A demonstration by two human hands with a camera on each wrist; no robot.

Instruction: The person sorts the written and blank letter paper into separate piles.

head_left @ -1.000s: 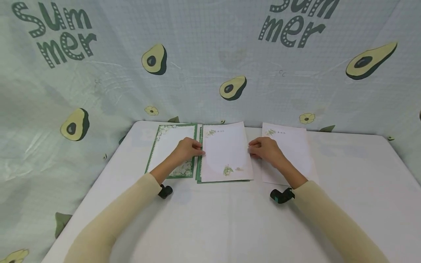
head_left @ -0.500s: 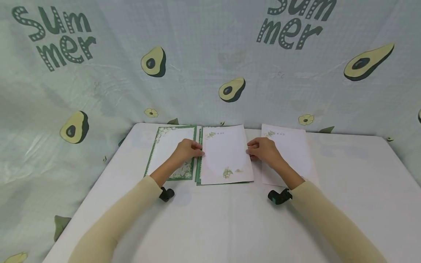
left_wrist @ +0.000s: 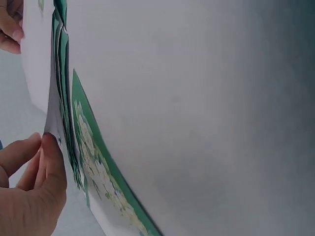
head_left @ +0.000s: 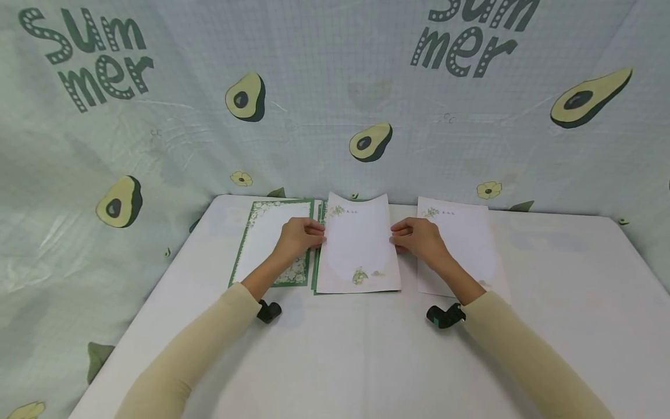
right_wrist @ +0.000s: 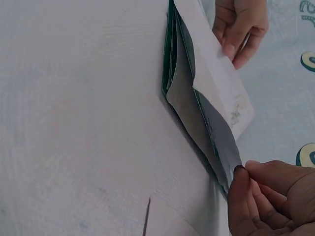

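Observation:
A pale sheet of paper (head_left: 358,244) with small floral prints and a line of characters lies over a stack of green-edged sheets (head_left: 316,273) at mid-table. My left hand (head_left: 298,238) pinches its left edge between thumb and fingers. On the other side, my right hand (head_left: 421,238) pinches the right edge. The top sheet bows upward at its edges, apart from the sheets beneath, as the right wrist view shows with the green-edged stack (right_wrist: 173,64) below it. In the left wrist view the thumb and fingers (left_wrist: 54,162) meet at the paper's edge.
Left of the stack lies a white sheet with a green floral border (head_left: 267,233), partly under the left forearm. Another pale floral sheet (head_left: 460,233) lies to the right, partly behind the right hand. The white table (head_left: 324,361) meets an avocado-print cloth (head_left: 309,87) at the back.
The top sheet's upper edge has risen and curved between the two hands, and its lower edge has shifted slightly left. Both hands keep their pinch; the right hand has moved slightly left.

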